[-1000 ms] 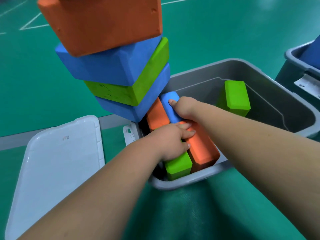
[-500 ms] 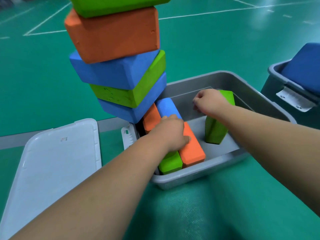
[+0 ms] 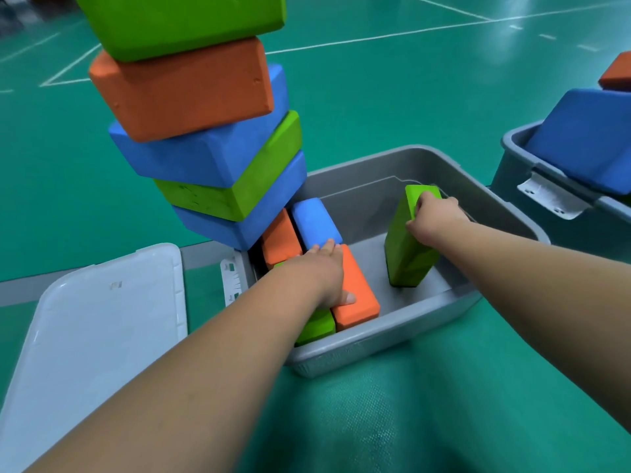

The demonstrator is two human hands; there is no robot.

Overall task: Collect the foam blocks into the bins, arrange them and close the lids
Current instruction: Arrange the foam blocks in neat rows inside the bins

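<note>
1. A person's right hand (image 3: pixel 435 216) grasps the top end of a green foam block (image 3: pixel 406 254), fingers curled over its upper edge. The block stands on end on the floor of a grey bin (image 3: pixel 375 349), toward the bin's 3 o'clock side.
2. The left hand (image 3: pixel 321 278) lies flat with fingers stretched out and released, on blocks packed along the bin's 9 o'clock side. Its thumb touches an orange block (image 3: pixel 358 298), and its fingertips reach a blue block (image 3: pixel 316 221) at 12 o'clock from that.
3. A second orange block (image 3: pixel 280 238) and a low green block (image 3: pixel 316 327) lie just beside these, partly hidden by the arm.
4. A stack of five blocks (image 3: pixel 184 87) rises at the bin's 10 o'clock corner: green, orange, blue, green, blue from the top. Its footing is hidden.
5. A white lid (image 3: pixel 95 336) lies flat on the green floor (image 3: pixel 409 97) at the bin's 8 o'clock, just beside it.
6. A second grey bin (image 3: pixel 512 172) sits at 2 o'clock, with a large blue block (image 3: pixel 587 138) tilted over its rim.
</note>
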